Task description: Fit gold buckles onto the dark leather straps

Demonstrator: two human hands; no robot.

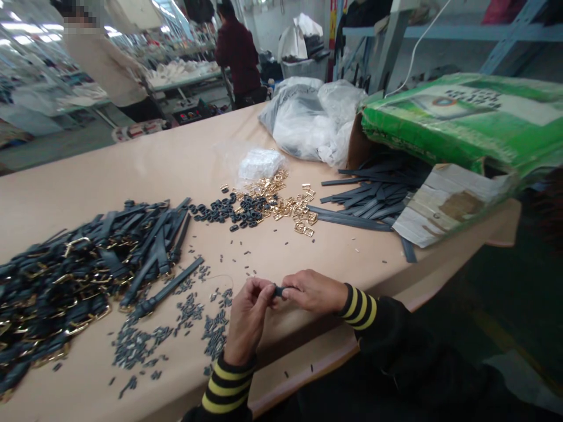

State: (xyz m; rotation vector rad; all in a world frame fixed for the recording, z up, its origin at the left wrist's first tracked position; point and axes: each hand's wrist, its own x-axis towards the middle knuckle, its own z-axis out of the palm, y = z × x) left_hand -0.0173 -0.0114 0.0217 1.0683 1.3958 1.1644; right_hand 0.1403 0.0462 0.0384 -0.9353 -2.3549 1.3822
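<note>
My left hand (250, 310) and my right hand (317, 291) meet above the table's near edge, both closed. Between their fingertips they pinch a short dark strap piece (278, 291); most of it is hidden by the fingers. Left of my hands lie many small dark offcuts (136, 346) and one finished-looking buckled strap (169, 288). Beyond that spreads a big heap of dark straps with gold buckles (88, 264). Ahead are dark strap loops (246, 211) beside loose gold buckles (292, 205).
Plain dark strips (373, 199) spill from a green box (461, 120) at the right, near a torn cardboard flap (448, 205). Plastic bags (308, 117) lie at the table's back. Two people (237, 53) stand beyond the brown-covered table (132, 170).
</note>
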